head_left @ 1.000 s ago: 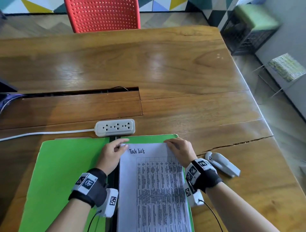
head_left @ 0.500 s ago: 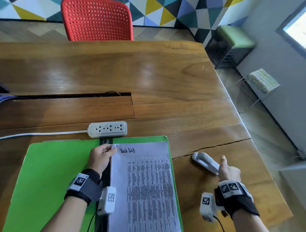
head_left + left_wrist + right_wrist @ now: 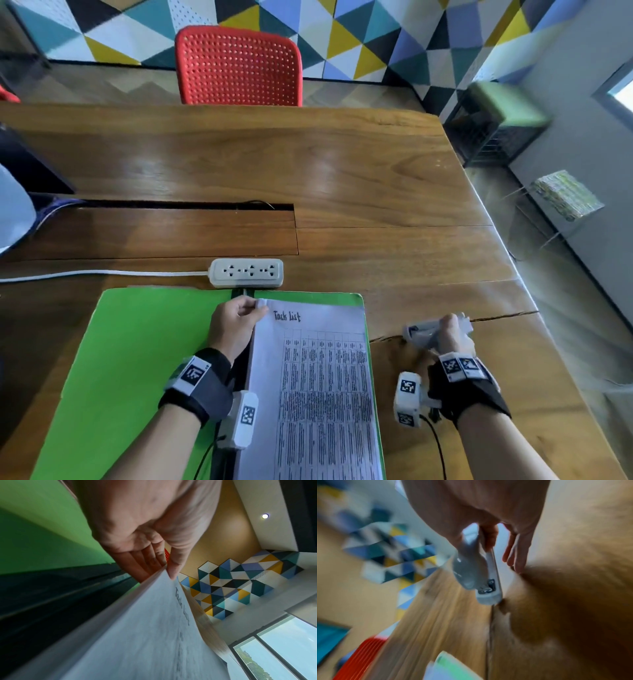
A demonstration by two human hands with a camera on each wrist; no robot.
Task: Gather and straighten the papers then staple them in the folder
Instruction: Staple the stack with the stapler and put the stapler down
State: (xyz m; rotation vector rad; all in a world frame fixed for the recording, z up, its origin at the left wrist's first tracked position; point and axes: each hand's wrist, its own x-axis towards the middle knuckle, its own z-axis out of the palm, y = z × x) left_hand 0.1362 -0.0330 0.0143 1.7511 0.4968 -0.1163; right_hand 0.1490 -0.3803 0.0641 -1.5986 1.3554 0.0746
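An open green folder (image 3: 130, 363) lies on the wooden table near me. A stack of white papers (image 3: 318, 394) headed "Task List" rests on its right half. My left hand (image 3: 236, 322) pinches the stack's top left corner between thumb and fingers; in the left wrist view the papers (image 3: 137, 635) lift slightly under my thumb (image 3: 175, 566). To the right of the folder my right hand (image 3: 448, 334) grips a white stapler (image 3: 419, 331) and holds it just above the table. In the right wrist view the stapler (image 3: 477, 574) points away from the hand, its mouth toward the wood.
A white power strip (image 3: 246, 272) with its cable lies just beyond the folder's top edge. A long cable slot (image 3: 171, 205) runs across the table. A red chair (image 3: 238, 66) stands at the far side. The table's right edge (image 3: 534, 308) is close to my right hand.
My right hand left the papers, moved right to the stapler and picked it up. My left hand stayed on the top left corner and now pinches it.
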